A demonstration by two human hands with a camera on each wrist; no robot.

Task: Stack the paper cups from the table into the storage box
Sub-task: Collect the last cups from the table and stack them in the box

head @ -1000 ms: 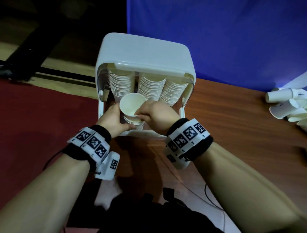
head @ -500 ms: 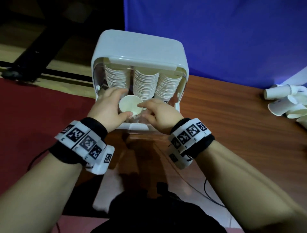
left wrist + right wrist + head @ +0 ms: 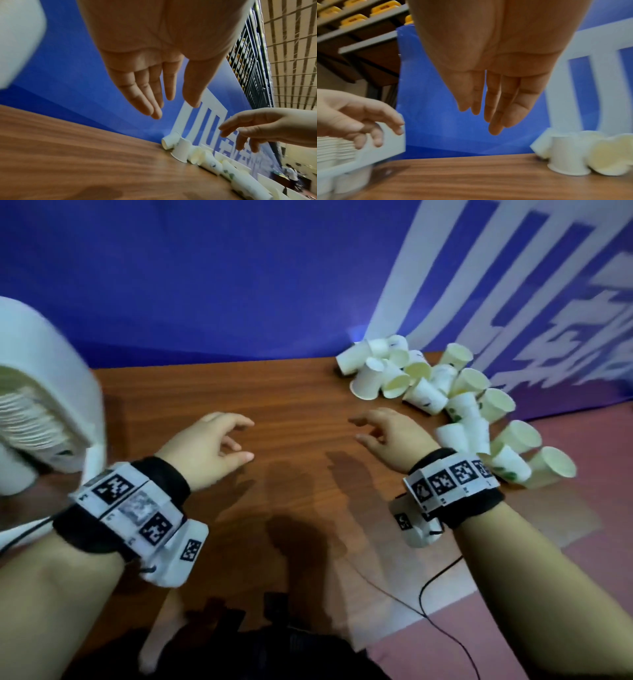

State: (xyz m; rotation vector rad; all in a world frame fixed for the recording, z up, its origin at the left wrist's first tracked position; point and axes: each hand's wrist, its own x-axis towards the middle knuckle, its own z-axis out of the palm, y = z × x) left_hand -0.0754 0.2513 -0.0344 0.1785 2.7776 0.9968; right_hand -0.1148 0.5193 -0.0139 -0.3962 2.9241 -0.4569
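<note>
While the storage box [image 3: 44,392] is sitting blurred at the far left edge of the wooden table [image 3: 274,392], rows of nested cups are showing white inside its open front. Just right of the box, the left hand [image 3: 209,448] is hovering over bare wood, empty, its fingers [image 3: 145,94] hanging loosely extended and close together. Further right of the box, across a stretch of open tabletop, the right hand [image 3: 390,436] is hovering too, holding nothing, with relaxed fingers [image 3: 496,102] lying nearly side by side. Beyond it, well apart from the box, the loose paper cups [image 3: 445,392] are lying in a jumbled heap along the table's far right corner and right edge, some tipped on their sides, some mouth-down. A blue backdrop [image 3: 239,285] is standing behind the table's far edge. Black cables [image 3: 435,587] are trailing past the near edge.
</note>
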